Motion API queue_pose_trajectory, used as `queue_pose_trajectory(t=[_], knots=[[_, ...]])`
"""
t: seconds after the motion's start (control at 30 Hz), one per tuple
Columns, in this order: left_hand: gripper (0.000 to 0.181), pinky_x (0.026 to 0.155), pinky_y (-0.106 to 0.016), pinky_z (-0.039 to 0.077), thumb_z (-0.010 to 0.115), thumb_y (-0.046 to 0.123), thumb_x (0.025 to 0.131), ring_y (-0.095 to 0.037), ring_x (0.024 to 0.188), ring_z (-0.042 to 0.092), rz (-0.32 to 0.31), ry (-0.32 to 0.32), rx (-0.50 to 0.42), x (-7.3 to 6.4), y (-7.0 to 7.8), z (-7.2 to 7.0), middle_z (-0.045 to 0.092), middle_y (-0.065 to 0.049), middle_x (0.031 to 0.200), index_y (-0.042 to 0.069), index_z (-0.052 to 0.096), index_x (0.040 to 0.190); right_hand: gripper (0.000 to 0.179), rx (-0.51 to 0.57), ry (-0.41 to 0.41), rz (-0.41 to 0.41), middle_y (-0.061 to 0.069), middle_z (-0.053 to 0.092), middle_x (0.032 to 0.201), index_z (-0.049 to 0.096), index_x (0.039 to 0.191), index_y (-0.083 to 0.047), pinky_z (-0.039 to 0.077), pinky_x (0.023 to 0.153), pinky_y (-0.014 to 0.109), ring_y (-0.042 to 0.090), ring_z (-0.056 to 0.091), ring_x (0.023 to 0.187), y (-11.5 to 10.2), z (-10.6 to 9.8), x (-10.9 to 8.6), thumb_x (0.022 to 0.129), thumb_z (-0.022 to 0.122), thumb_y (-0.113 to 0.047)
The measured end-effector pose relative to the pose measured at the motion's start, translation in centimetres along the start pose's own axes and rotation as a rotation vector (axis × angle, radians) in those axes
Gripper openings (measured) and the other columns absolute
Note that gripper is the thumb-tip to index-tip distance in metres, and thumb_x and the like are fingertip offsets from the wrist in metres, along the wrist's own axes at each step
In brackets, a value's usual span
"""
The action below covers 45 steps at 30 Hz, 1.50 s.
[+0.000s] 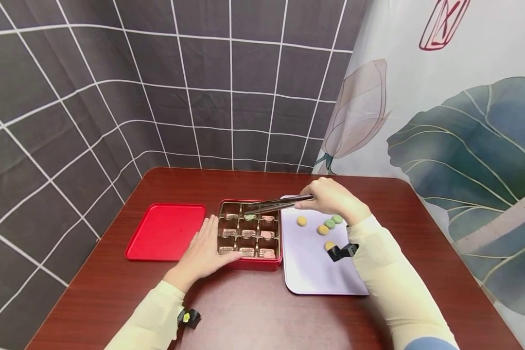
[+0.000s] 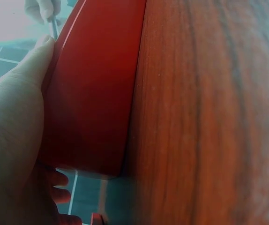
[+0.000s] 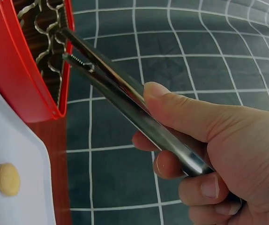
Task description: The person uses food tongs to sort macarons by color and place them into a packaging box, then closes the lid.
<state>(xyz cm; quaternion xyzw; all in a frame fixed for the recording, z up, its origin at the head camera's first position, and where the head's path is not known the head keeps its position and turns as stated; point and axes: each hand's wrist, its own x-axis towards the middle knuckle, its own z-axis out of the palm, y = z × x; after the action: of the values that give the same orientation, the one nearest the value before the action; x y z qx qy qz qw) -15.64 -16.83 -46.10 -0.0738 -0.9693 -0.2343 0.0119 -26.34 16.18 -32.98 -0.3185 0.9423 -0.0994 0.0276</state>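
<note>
My right hand [image 1: 330, 197] grips metal tongs [image 1: 284, 200], thumb on one side and curled fingers on the other. The tong tips reach into the red box [image 1: 262, 265], over a green macaron [image 1: 250, 217] in the back middle compartment; in the right wrist view the tips [image 3: 65, 44] stand apart, and the macaron is hidden there. Pink macarons [image 1: 267, 235] sit in the box's right column. My left hand [image 1: 205, 253] rests against the box's left side and front corner, fingers straight along the side and thumb [image 2: 38, 58] across the front rim.
Right of the box lies a pale tray [image 1: 306, 272] with several yellow macarons [image 1: 302, 221] and green macarons [image 1: 330, 223]. A red lid [image 1: 168, 231] lies to the left on the brown table [image 1: 240, 306]. A dark tiled curtain [image 1: 207, 112] hangs behind.
</note>
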Motion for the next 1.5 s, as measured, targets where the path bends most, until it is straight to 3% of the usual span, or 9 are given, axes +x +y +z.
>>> queue_pose_trajectory(t=[0.23, 0.5, 0.7, 0.93, 1.2, 1.5], knots=[[0.12, 0.112, -0.057, 0.019, 0.062, 0.074, 0.074, -0.033, 0.146, 0.009, 0.0, -0.005, -0.006, 0.0, 0.2, -0.5, 0.011, -0.018, 0.159, -0.001, 0.012, 0.153, 0.043, 0.038, 0.075, 0.049, 0.001, 0.072, 0.101, 0.074, 0.109, -0.012, 0.053, 0.08, 0.04, 0.017, 0.067, 0.09, 1.4, 0.2, -2.6, 0.085, 0.069, -0.048], [0.12, 0.113, -0.057, 0.018, 0.061, 0.075, 0.074, -0.033, 0.146, 0.008, -0.003, -0.015, -0.007, 0.1, 0.2, -0.5, 0.01, -0.017, 0.159, 0.0, 0.01, 0.153, 0.043, 0.061, 0.141, 0.086, -0.004, 0.072, 0.088, 0.075, 0.107, -0.011, 0.051, 0.067, 0.035, 0.01, 0.062, 0.074, 3.7, 0.5, -6.4, 0.083, 0.071, -0.047], [0.121, 0.113, -0.056, 0.017, 0.061, 0.075, 0.073, -0.033, 0.146, 0.008, -0.006, -0.014, -0.011, 0.1, 0.1, -0.5, 0.01, -0.018, 0.159, 0.0, 0.01, 0.153, 0.037, 0.071, 0.193, 0.138, -0.004, 0.071, 0.084, 0.075, 0.105, -0.01, 0.052, 0.067, 0.036, 0.012, 0.061, 0.073, 5.3, 0.5, -8.8, 0.082, 0.076, -0.039], [0.122, 0.113, -0.056, 0.018, 0.06, 0.077, 0.073, -0.033, 0.146, 0.008, -0.006, -0.014, -0.014, 0.0, 0.2, -0.3, 0.01, -0.017, 0.159, 0.0, 0.011, 0.153, 0.051, 0.061, 0.221, 0.204, 0.003, 0.073, 0.091, 0.074, 0.109, -0.006, 0.054, 0.071, 0.042, 0.017, 0.062, 0.076, 6.9, 0.5, -11.6, 0.082, 0.071, -0.049], [0.122, 0.113, -0.055, 0.018, 0.061, 0.076, 0.072, -0.033, 0.146, 0.009, -0.014, -0.01, -0.02, -0.2, 0.3, -0.1, 0.011, -0.018, 0.159, 0.0, 0.01, 0.153, 0.05, 0.016, 0.254, 0.265, -0.002, 0.068, 0.078, 0.074, 0.105, -0.008, 0.045, 0.057, 0.032, 0.015, 0.053, 0.064, 9.2, 0.7, -15.0, 0.081, 0.072, -0.051], [0.122, 0.113, -0.056, 0.018, 0.063, 0.075, 0.072, -0.034, 0.146, 0.01, -0.009, -0.005, -0.019, -0.1, 0.2, -0.1, 0.012, -0.019, 0.159, -0.001, 0.011, 0.153, 0.058, 0.032, 0.254, 0.361, 0.017, 0.07, 0.09, 0.068, 0.114, 0.001, 0.051, 0.066, 0.051, 0.027, 0.06, 0.076, 11.4, 1.8, -18.5, 0.083, 0.071, -0.047]])
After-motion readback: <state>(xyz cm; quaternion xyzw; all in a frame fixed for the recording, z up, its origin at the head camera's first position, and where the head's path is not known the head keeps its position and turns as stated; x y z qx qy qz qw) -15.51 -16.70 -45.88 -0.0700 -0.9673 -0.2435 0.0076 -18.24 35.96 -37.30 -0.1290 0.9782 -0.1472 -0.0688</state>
